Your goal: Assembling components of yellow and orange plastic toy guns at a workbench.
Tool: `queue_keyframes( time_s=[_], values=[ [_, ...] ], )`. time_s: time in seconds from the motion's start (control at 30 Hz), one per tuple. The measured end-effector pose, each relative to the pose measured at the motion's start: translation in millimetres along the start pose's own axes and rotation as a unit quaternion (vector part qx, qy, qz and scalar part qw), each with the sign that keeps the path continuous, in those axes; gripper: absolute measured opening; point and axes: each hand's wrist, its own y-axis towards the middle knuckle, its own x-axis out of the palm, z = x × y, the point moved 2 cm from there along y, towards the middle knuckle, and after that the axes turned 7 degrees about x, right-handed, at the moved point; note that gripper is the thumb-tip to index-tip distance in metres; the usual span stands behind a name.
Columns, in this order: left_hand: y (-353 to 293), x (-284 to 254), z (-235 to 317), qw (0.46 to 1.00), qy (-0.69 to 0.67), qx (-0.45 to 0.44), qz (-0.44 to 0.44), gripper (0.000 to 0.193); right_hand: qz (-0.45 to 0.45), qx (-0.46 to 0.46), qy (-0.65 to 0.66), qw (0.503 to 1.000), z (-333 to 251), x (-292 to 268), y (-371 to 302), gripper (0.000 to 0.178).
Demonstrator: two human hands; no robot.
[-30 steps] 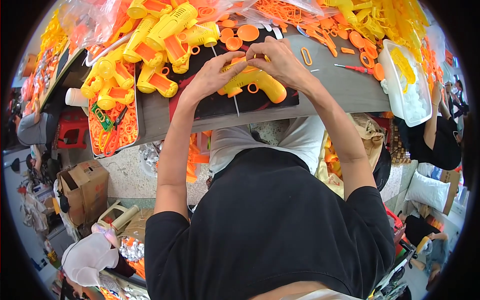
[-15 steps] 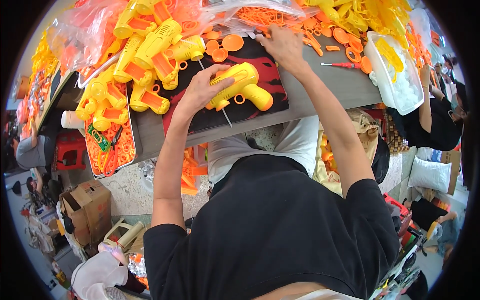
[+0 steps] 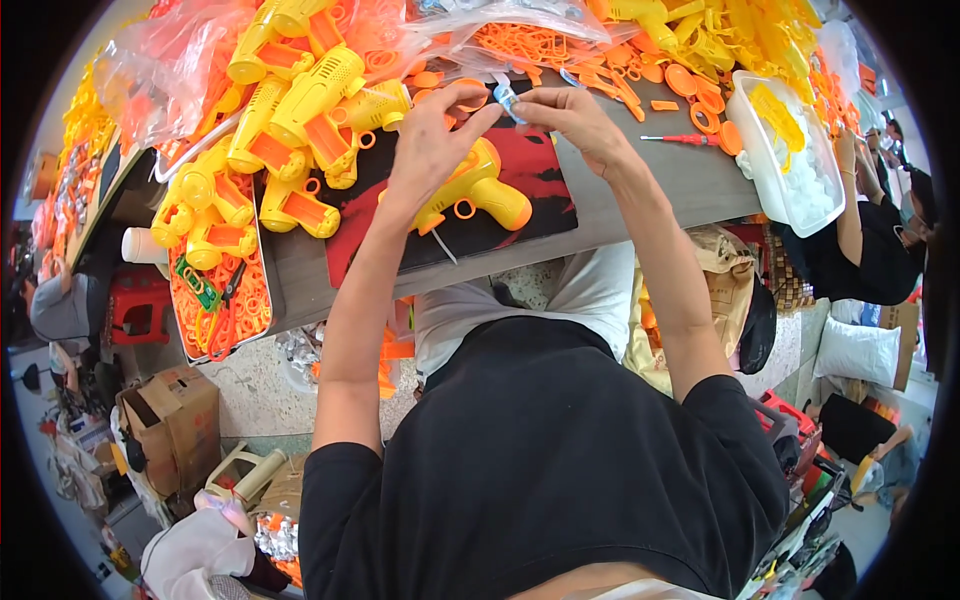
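Bench: grey table (image 3: 650,200), crowded with yellow toy guns.
Hands: left hand (image 3: 430,140) and right hand (image 3: 570,115) pinch small blue part (image 3: 505,98).
Risk: part may slip into clutter around toy gun (image 3: 480,185).

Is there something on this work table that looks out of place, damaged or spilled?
Nothing looks damaged or spilled. The table is crowded with heaped yellow toy guns and orange parts. Both hands, left hand and right hand, pinch a small pale piece above one yellow toy gun lying on a dark mat.
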Motion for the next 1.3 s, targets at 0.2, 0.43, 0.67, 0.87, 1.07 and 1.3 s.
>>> queue_keyframes(
  time_s=[0.2,0.43,0.67,0.87,1.07,1.3],
  values=[
    [5,8,6,0.974,-0.191,-0.121,-0.032,0.026,-0.011,-0.024,0.024,0.999,-6,7,-28,0.027],
    [0,17,23,0.947,-0.283,-0.149,-0.003,0.018,-0.067,-0.063,0.072,0.993,3,24,-37,0.026],
    [-2,17,47,0.998,-0.020,0.031,-0.048,0.026,0.055,-0.167,-0.105,0.979,-31,-4,-40,0.029],
    [-5,11,54,0.986,-0.155,-0.045,-0.052,0.028,0.050,-0.115,0.074,0.989,-22,-13,-46,0.024],
    [-9,7,53,0.956,-0.274,-0.081,-0.061,0.035,-0.048,-0.006,0.209,0.977,-13,-11,-50,0.022],
    [-5,16,40,0.896,-0.440,-0.052,0.014,0.034,-0.143,0.062,0.398,0.904,-5,29,-44,0.017]
  ],
)
